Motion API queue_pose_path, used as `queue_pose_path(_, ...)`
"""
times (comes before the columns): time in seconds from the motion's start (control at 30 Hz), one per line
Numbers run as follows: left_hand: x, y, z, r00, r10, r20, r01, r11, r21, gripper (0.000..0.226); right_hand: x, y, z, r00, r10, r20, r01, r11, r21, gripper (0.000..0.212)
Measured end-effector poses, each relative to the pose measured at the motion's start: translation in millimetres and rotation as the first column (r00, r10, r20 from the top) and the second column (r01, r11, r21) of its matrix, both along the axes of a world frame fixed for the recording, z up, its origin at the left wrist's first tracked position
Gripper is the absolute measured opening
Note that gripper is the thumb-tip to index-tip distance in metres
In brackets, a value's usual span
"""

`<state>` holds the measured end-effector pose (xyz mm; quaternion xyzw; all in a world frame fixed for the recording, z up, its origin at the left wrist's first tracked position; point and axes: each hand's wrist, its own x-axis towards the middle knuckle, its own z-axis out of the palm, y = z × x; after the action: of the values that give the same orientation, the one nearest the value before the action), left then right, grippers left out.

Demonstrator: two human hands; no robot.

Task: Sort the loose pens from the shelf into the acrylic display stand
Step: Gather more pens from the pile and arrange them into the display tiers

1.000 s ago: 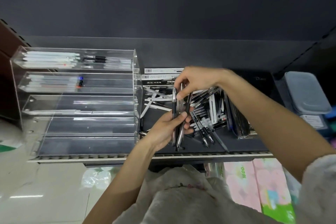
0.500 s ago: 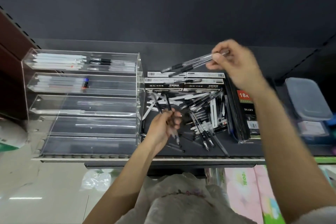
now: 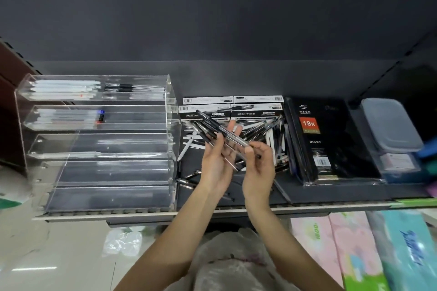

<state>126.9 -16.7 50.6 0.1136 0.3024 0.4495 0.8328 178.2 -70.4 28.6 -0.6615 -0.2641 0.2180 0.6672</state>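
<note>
Above shelf middle, left hand [image 3: 216,163] and right hand [image 3: 257,165] are clamping fingers on pen bundle [image 3: 220,129]; stand [image 3: 99,144] is holding pens in top two tiers, loose pile [image 3: 260,130] remaining.

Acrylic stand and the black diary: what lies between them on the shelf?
In the head view, the loose pens and pen boxes lie between the acrylic stand and the diary.
</note>
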Motion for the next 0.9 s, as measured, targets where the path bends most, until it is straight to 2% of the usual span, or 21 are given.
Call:
queue_pose_path(0.17, 4, -5, -4, 0.990, -0.013, -0.140, 0.026, 0.996, 0.086, 0.023, -11, -2, 1, 0.998, 0.054, -0.045, -0.059, 0.991, -0.123, 0.007)
queue_pose_path(0.27, 7, -12, -9, 0.930, 0.010, -0.368, 0.073, 0.975, 0.210, 0.029, -14, -3, 0, 0.995, 0.098, -0.031, -0.102, 0.978, -0.182, 0.011)
queue_pose_path(0.33, 8, -19, -11, 0.888, 0.016, -0.460, 0.122, 0.956, 0.268, 0.031, -15, -6, 0, 0.994, 0.112, 0.008, -0.108, 0.974, -0.197, 0.013)
queue_pose_path(0.43, -6, -22, -6, 0.872, -0.025, -0.488, 0.173, 0.950, 0.260, 0.031, -9, -11, -1, 0.986, 0.150, 0.072, -0.136, 0.977, -0.165, 0.008)
queue_pose_path(0.5, -25, -19, -2, 0.866, -0.068, -0.496, 0.213, 0.947, 0.241, 0.042, -1, -14, 0, 0.967, 0.223, 0.124, -0.201, 0.965, -0.171, 0.011)
queue_pose_path(0.57, -48, -16, 5, 0.843, -0.095, -0.529, 0.241, 0.946, 0.215, 0.038, 5, -17, 2, 0.925, 0.322, 0.204, -0.286, 0.940, -0.185, 0.011)
queue_pose_path(0.7, -87, -22, 10, 0.803, -0.015, -0.595, 0.133, 0.979, 0.156, 0.017, -4, -18, 7, 0.808, 0.522, 0.274, -0.484, 0.852, -0.198, 0.012)
queue_pose_path(0.8, -111, -29, 11, 0.806, 0.084, -0.586, -0.002, 0.990, 0.138, 0.015, -19, -12, 6, 0.738, 0.635, 0.227, -0.598, 0.772, -0.216, 0.012)
queue_pose_path(0.9, -133, -29, 10, 0.796, 0.138, -0.590, -0.065, 0.988, 0.142, 0.022, -33, -7, 8, 0.660, 0.722, 0.209, -0.680, 0.692, -0.241, 0.001)
